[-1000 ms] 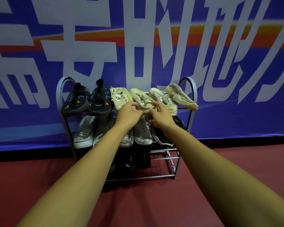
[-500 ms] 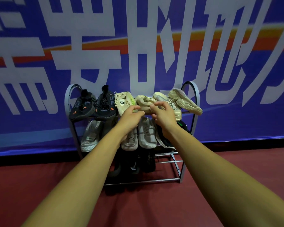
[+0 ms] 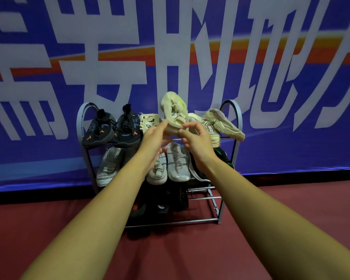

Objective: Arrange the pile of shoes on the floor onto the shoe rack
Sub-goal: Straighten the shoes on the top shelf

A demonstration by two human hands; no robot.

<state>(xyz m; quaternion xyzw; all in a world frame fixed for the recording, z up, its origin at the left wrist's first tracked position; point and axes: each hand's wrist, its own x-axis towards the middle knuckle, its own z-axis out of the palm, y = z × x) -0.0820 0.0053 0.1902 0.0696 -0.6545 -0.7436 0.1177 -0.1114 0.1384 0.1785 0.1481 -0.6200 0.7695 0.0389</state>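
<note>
A grey metal shoe rack [image 3: 237, 126] stands against the blue banner wall. I hold a cream sneaker [image 3: 174, 110] tipped upright above the top shelf, toe pointing up. My left hand [image 3: 155, 136] grips its lower left side and my right hand [image 3: 194, 136] pinches its heel end. On the top shelf sit two black sneakers [image 3: 111, 128], a cream shoe [image 3: 148, 123] and two beige shoes [image 3: 224, 124]. White sneakers [image 3: 176, 162] and a grey one [image 3: 108, 166] fill the middle shelf. Dark shoes [image 3: 178, 197] lie on the bottom shelf.
The rack's arched side frames [image 3: 83, 118] rise at both ends. Dark red floor [image 3: 190, 249] spreads in front of the rack. The banner [image 3: 190, 57] with large white characters covers the wall behind.
The cream sneaker has been lifted off the top shelf and tipped upright, toe up, between both hands. The camera moved closer to the rack.
</note>
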